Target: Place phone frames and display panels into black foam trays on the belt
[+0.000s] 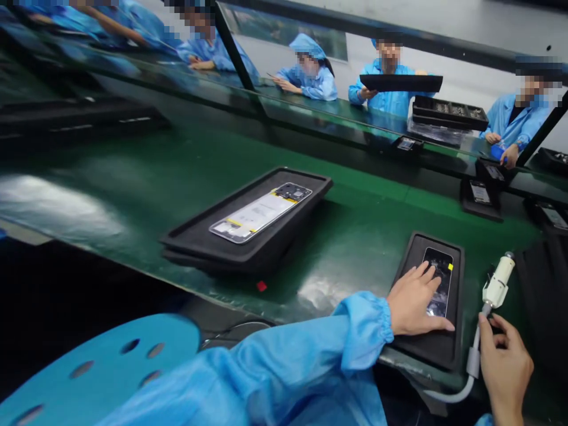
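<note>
My left hand (412, 300) lies with its fingers spread over a phone (439, 296), which rests glossy dark side up in a black foam tray (455, 307). A small yellow sticker (451, 267) marks the phone's right edge, and the hand covers part of its left side. To the right, my right hand (507, 361) is curled, thumb and index finger pinched at the cable end of a white electric screwdriver (497, 281). Its grey cable (461, 393) bends down and left past the table edge.
Left of my hands, an opened phone (261, 216) lies in stacked black trays (186, 239). A red scrap (261, 286) sits near the green table's (355, 236) edge. More trays (481, 198) stand at the right. Co-workers in blue sit across; a blue stool (110, 355) is below.
</note>
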A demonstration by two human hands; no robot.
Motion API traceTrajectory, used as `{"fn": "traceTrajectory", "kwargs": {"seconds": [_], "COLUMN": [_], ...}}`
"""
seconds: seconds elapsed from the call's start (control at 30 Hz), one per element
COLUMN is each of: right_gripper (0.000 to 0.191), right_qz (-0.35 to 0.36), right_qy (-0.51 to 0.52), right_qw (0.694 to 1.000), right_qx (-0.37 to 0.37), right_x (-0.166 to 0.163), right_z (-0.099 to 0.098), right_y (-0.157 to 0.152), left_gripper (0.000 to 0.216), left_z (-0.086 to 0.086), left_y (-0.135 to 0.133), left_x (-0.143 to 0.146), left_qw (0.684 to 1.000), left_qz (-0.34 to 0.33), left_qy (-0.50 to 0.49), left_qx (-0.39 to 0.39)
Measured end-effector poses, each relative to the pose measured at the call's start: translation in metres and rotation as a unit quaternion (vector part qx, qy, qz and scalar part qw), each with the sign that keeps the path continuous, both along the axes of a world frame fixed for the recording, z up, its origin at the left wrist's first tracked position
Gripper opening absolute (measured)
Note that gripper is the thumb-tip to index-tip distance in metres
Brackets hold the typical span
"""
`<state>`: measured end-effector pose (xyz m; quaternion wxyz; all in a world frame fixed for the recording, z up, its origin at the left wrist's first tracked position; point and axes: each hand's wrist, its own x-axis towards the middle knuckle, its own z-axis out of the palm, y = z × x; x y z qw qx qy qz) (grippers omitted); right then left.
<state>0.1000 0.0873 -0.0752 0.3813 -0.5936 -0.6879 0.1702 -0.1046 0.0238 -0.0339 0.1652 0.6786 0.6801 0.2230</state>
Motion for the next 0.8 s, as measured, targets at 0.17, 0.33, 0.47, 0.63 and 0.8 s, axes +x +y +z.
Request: {"fn": "traceTrajectory", "kwargs": {"seconds": [0.17,0.33,0.47,0.63,0.8], "right_gripper": [0.073,0.069,0.070,0.076,0.071], "right_qz": [-0.027,-0.046,-0.046,-0.041,-0.004], "right_qy": [-0.002,0.006,0.021,0.019,-0.009], "right_qw": [0.999,0.998,0.997,0.999,1.000], "right_qx": [0.018,-0.043,-0.064,-0.010,0.020], "right_x": [-0.004,0.005,0.008,0.002,0.003], "right_z": [-0.005,-0.019,-0.022,-0.010,-0.003], "right_y": [0.000,0.012,0.014,0.001,-0.004], "left_gripper": [0.089,0.090,0.091,0.066,0.036], "left_z": [0.004,0.017,0.014,0.004,0.009], "left_y": [0.014,0.012,0.006,-0.001,-0.007], "left_x": [0.022,0.021,0.000,-0.034,-0.022], "left_qw": [0.996,0.994,0.986,0.928,0.970], "left_qz": [0.079,0.069,0.082,0.125,0.135], "left_qy": [-0.012,-0.042,-0.138,-0.347,-0.195], "left_qx": [-0.046,-0.070,-0.041,0.054,0.050]}}
